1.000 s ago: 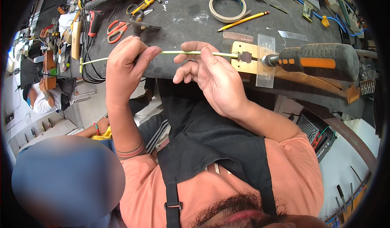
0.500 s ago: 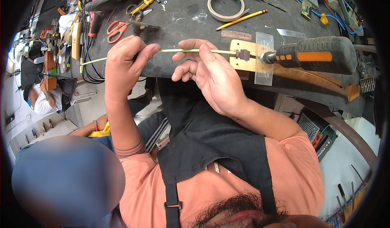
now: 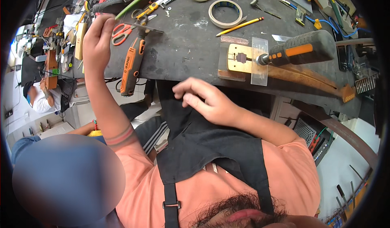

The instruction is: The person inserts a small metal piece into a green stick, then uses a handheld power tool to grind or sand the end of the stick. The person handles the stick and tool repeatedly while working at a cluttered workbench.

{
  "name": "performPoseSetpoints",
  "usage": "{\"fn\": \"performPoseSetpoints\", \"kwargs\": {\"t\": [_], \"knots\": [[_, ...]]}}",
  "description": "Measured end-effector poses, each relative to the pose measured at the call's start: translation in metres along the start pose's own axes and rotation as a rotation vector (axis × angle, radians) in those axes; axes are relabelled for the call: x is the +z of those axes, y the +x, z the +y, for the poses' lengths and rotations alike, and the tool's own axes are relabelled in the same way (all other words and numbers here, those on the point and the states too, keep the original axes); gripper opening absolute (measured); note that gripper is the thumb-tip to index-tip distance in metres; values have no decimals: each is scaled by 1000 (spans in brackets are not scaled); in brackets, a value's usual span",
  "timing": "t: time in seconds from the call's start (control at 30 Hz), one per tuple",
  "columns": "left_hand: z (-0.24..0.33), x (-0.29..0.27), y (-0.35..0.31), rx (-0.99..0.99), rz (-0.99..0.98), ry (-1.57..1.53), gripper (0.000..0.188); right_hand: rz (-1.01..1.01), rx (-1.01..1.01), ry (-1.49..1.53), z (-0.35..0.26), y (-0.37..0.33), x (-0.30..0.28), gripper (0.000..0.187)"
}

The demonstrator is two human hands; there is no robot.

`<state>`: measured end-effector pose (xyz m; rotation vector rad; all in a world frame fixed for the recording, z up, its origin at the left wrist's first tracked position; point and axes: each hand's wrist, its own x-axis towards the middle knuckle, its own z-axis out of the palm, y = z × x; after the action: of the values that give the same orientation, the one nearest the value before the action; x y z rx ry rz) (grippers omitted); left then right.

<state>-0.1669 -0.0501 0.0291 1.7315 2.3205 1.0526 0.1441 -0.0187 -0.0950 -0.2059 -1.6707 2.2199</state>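
Observation:
My left hand (image 3: 97, 37) is raised at the far left, closed around one end of a long green strip (image 3: 140, 1) that slants up to the right over the bench. Lower down, my right hand (image 3: 207, 100) hovers in front of my black apron, fingers loosely bent and apart, with nothing in it. Beyond it, at the bench edge, lies a brass-coloured plate (image 3: 233, 65) with a dark slotted opening. A clear plastic sheet (image 3: 259, 74) overlaps its right side, and the metal tip of a black and orange handled tool (image 3: 300, 51) presses on that sheet.
Another black and orange tool (image 3: 132, 67) overhangs the bench's front edge. Nearby lie orange-handled scissors (image 3: 122, 35), a roll of tape (image 3: 211, 14), and a yellow pencil (image 3: 243, 25). Cables and tools crowd the left side. A person in a dark blue cap (image 3: 67, 179) sits close on my left.
The green strip has come away from the brass plate and my right hand. My left hand has carried it up and left. My right hand has dropped toward the apron.

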Motion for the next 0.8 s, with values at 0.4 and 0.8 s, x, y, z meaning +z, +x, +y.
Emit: {"fn": "performPoseSetpoints", "kwargs": {"t": [0.4,0.8], "knots": [[-87,34,59,311,-48,385,17,-111,-45,-689,13,-44,-5,14],[-80,9,37,182,47,463,24,255,-391,-843,-17,-107,-62,30]]}}
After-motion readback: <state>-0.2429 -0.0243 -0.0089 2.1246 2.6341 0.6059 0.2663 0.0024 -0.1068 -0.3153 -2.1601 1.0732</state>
